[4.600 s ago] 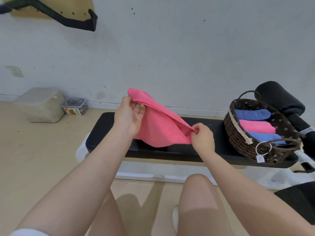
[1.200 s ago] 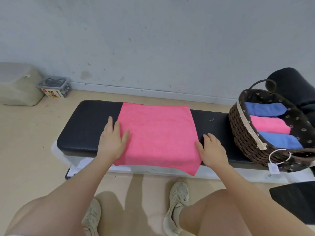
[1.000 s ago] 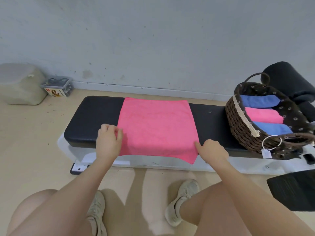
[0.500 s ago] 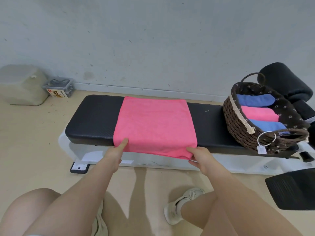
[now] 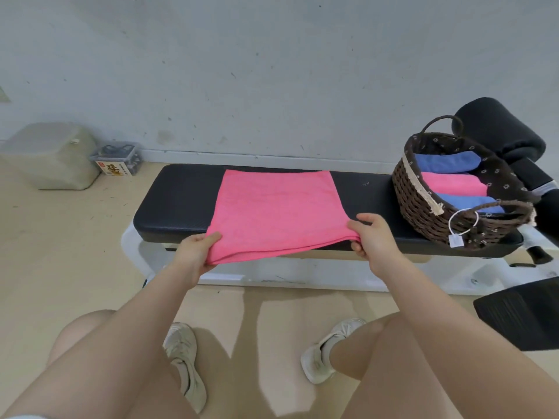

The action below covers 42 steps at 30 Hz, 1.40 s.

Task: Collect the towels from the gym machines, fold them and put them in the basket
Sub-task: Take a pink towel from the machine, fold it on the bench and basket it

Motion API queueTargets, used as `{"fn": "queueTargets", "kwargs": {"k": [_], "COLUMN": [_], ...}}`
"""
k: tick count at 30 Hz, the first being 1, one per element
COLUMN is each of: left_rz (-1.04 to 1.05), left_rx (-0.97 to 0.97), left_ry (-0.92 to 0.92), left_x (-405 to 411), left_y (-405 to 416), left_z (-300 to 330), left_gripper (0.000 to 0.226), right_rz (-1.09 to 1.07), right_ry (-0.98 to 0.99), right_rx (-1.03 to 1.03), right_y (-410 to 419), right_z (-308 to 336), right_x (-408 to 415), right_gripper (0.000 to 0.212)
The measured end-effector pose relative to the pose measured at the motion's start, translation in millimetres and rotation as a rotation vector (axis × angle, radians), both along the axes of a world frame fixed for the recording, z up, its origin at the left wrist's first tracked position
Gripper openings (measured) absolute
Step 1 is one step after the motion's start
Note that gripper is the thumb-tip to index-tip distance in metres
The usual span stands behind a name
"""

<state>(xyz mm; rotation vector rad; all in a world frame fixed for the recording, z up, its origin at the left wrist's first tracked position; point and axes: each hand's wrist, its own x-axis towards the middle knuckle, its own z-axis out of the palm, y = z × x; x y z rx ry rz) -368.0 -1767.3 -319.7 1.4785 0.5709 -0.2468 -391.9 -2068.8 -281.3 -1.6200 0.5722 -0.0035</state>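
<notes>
Against the scuffed pale wall [image 5: 272, 71], a black padded gym bench [image 5: 178, 204] on a white frame runs across your view on a beige floor [image 5: 60, 252]. Your pink towel [image 5: 275, 210] lies spread flat over the middle of the bench pad, its near edge lifted off the front lip. Your left hand [image 5: 193, 255] pinches the near left corner, thumb on top and fingers curled beneath; your right hand [image 5: 370, 237] grips the near right corner in the same manner. At the bench's right end stands a dark woven basket [image 5: 423, 210] with a patterned liner and a white tag on a ring; it holds folded towels, blue, pink and blue, side by side. Just behind the basket sits a black roller pad [image 5: 496, 131], and a black mat edge [image 5: 520, 316] shows at lower right. By the wall to the left, well apart from the bench, rest a translucent lidded bin [image 5: 48, 155] and, just beside it, a small clear box [image 5: 118, 158]. Your knees and pale shoes [image 5: 184, 367] sit close before the bench.
</notes>
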Motion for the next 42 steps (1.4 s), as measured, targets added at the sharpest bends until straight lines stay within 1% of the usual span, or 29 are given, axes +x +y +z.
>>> {"fn": "queueTargets", "kwargs": {"k": [1, 3, 4, 6, 7, 9, 10, 11, 12, 13, 15, 17, 20, 22, 25, 26, 28, 30, 33, 35, 37, 39, 42], "left_rz": [-0.001, 0.016, 0.039, 0.045, 0.036, 0.027, 0.022, 0.013, -0.001, -0.024, -0.088, -0.152, -0.174, -0.174, -0.140, -0.130, -0.132, -0.156, -0.168, -0.200, -0.222, -0.200, -0.178], "left_rx": [-0.010, -0.037, -0.054, -0.113, -0.170, -0.306, -0.350, -0.361, -0.340, -0.284, -0.121, 0.057, 0.185, 0.301, 0.436, 0.447, 0.381, 0.367, 0.516, 0.609, 0.709, 0.776, 0.849], "left_ry": [-0.044, -0.138, -0.170, -0.202, -0.213, -0.259, -0.289, -0.315, -0.335, -0.350, -0.366, -0.374, -0.443, -0.493, -0.505, -0.499, -0.489, -0.456, -0.362, -0.303, -0.261, -0.232, -0.196], "left_x": [0, -5, -5, -8, -10, -10, -9, -6, -3, 0, 9, 16, 38, 55, 85, 96, 115, 132, 155, 167, 175, 181, 189], "left_y": [0, 4, 4, 2, 1, 0, 1, 2, 3, 3, 2, 2, 6, 7, 8, 9, 9, 5, -2, -8, -13, -15, -14], "left_z": [6, 21, 26, 40, 46, 54, 56, 56, 57, 58, 61, 62, 63, 62, 55, 53, 48, 41, 24, 14, 6, -1, -8], "left_gripper": [0.016, 0.024, 0.022, 0.011, 0.012, 0.028, 0.038, 0.046, 0.050, 0.050, 0.045, 0.036, 0.016, 0.013, 0.020, 0.023, 0.027, 0.031, 0.035, 0.036, 0.038, 0.044, 0.049], "right_rz": [0.007, 0.023, 0.022, 0.003, -0.006, 0.004, 0.023, 0.040, 0.046, 0.039, 0.000, -0.044, -0.110, -0.112, -0.055, -0.039, -0.032, -0.055, -0.025, -0.007, 0.002, 0.037, 0.020], "right_ry": [-0.036, -0.108, -0.129, -0.169, -0.188, -0.226, -0.238, -0.244, -0.241, -0.230, -0.200, -0.205, -0.243, -0.238, -0.185, -0.163, -0.128, -0.108, -0.014, 0.061, 0.096, 0.111, 0.150], "right_rx": [-0.006, 0.020, 0.047, 0.140, 0.208, 0.344, 0.377, 0.360, 0.304, 0.222, 0.084, -0.007, -0.083, -0.086, -0.044, -0.045, -0.090, -0.161, -0.327, -0.402, -0.479, -0.576, -0.659], "right_y": [-2, -1, -1, -1, -1, -4, -6, -8, -8, -8, -7, -8, -10, -10, -12, -13, -14, -13, -12, -14, -14, -14, -13], "right_z": [4, 14, 17, 22, 24, 28, 30, 30, 31, 30, 28, 26, 22, 20, 14, 12, 6, -1, -18, -27, -32, -35, -40], "right_x": [-1, -7, -7, -6, -5, -3, -2, 1, 4, 8, 19, 28, 50, 66, 93, 103, 122, 138, 156, 164, 170, 177, 184], "right_gripper": [0.017, 0.006, 0.003, 0.008, 0.009, 0.015, 0.021, 0.027, 0.029, 0.026, 0.017, 0.011, 0.008, 0.008, 0.008, 0.008, 0.011, 0.015, 0.016, 0.016, 0.023, 0.032, 0.037]}}
